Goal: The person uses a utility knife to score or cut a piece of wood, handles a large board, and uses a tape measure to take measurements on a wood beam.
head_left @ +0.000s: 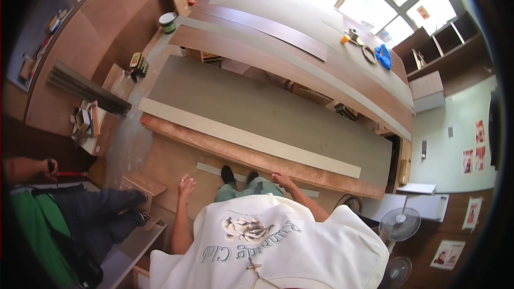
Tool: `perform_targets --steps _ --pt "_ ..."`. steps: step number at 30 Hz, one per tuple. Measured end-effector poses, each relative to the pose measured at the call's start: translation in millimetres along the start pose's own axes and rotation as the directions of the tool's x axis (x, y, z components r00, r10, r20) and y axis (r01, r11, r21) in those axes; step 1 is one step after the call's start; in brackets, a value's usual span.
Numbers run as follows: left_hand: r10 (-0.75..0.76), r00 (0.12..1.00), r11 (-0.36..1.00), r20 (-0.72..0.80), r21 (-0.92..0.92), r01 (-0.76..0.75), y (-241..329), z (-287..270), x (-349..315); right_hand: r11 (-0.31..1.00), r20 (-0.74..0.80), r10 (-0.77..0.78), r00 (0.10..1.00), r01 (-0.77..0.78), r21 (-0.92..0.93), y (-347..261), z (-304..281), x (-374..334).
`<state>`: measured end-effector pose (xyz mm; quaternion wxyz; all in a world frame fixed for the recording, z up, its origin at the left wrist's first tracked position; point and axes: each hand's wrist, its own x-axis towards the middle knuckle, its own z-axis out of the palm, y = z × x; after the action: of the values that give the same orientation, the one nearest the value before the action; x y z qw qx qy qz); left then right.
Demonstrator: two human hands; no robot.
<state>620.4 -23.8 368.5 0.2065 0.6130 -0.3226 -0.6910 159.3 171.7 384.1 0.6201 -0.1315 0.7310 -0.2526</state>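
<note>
My left hand point(186, 185) hangs in the air to the left of my legs, its fingers apart and a ring on one of them. Over to the right, my right hand point(281, 179) is also held free, fingers loosely stretched out, with nothing visible in it. Neither touches the workbench ahead of me. Along its near side lies a long cream strip point(251, 140), flat on a large grey-green board point(267, 109). Below that strip runs the reddish-brown wooden edge point(214, 143) of the bench. A pale strip point(208, 169) lies lower down, near my shoes.
Beyond the board stands a wide table stacked with panels point(300, 37), bearing a tape roll point(368, 54) and a blue bag point(383, 56). A co-worker's hand point(49, 168) is at far left, near a red-handled tool. Fans point(399, 223) stand at right; a can point(167, 22) sits far left.
</note>
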Motion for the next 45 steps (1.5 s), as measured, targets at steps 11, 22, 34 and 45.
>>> perform_targets --steps 11,22,34,45 --pt "-0.087 0.991 0.978 0.104 0.197 0.065 -84 -3 -17 0.989 -0.117 0.062 0.991 -0.045 0.139 35 -7 -16" --pt "-0.069 0.993 0.994 0.094 0.097 0.060 -62 44 -42 0.988 -0.064 0.029 0.998 -0.019 0.155 54 -31 -15" --pt "-0.043 0.999 0.983 0.032 0.180 0.036 -73 76 -71 0.971 0.010 0.074 0.997 -0.074 0.229 88 -69 6" --pt "-0.014 0.999 0.926 0.045 0.377 -0.004 -107 58 -70 0.957 0.013 0.073 0.997 -0.073 0.280 113 -82 -4"
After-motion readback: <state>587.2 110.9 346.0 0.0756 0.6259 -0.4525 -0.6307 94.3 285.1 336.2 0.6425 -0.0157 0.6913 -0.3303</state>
